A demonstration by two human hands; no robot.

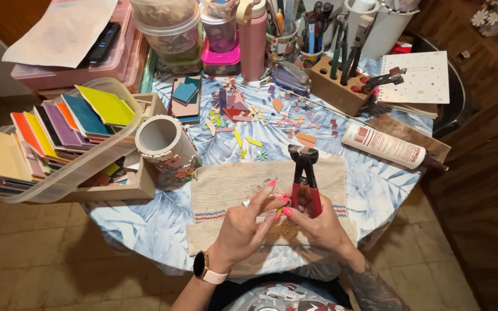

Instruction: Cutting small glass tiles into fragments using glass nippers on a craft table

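Well, cluttered round table [376, 184] w/ cloth [231, 184].

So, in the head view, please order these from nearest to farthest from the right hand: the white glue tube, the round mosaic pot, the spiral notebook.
Measured from the right hand, which holds red-handled nippers:
1. White glue tube, lying to the right, a little beyond the hand.
2. Round mosaic pot, on the left, beside the wooden tray.
3. Spiral notebook, at the far right edge of the table.

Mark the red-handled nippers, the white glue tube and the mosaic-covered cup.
red-handled nippers [304, 173], head view, on the handles just below the jaws.
white glue tube [383, 145], head view, mid-body.
mosaic-covered cup [171, 151], head view, outer wall.
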